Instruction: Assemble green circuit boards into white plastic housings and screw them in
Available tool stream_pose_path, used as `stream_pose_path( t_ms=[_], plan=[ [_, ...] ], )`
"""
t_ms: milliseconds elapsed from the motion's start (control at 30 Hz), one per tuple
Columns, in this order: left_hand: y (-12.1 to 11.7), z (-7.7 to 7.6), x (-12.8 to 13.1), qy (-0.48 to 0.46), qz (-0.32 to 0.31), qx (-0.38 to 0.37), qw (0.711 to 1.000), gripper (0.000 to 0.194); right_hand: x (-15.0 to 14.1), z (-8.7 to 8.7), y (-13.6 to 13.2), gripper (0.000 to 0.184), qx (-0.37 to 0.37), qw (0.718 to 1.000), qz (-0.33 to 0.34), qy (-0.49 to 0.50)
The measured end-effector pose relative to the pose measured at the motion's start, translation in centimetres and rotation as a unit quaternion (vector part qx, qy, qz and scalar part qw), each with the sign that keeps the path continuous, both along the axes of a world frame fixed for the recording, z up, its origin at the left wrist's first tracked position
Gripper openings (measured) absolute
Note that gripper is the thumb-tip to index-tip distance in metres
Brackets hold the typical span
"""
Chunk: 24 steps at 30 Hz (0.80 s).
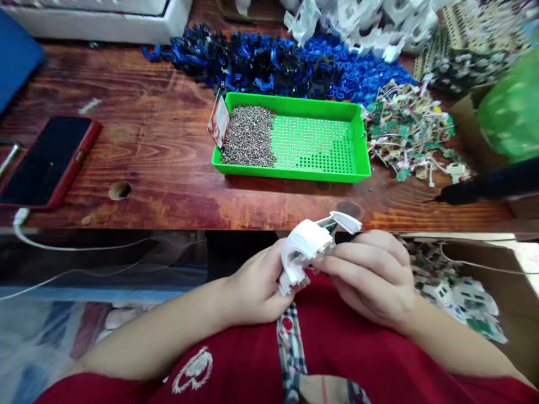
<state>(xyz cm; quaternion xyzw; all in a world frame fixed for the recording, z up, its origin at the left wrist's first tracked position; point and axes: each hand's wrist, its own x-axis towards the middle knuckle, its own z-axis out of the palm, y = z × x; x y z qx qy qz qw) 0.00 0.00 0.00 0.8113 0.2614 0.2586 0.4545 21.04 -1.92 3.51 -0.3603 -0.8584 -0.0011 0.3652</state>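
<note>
Both hands hold one white plastic housing (309, 244) in front of my lap, just below the wooden table edge. My left hand (259, 289) grips its lower left side with the fingers curled under it. From the right, my right hand (373, 275) has its fingers closed on the part. A small green circuit board shows inside the housing near its top. On the table behind stands a green tray (357, 147) with a pile of small metal screws (248, 137) at its left end.
Heaps of blue and black plastic parts (269, 62), white housings (370, 22) and small circuit boards with wires (406, 132) lie behind the tray. A phone in a red case (46, 160) lies left. A black tool (488, 185) rests right. A box of assembled parts (455, 292) sits lower right.
</note>
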Motion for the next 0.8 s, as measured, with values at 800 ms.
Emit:
stream_pose_path(
  t_ms=[800],
  plan=[
    [0.2,1.3,0.4,0.038,0.042,-0.013,0.998,0.033,-1.0,-1.8,-0.2,0.042,-0.237,0.866,-0.128,0.421]
  ],
)
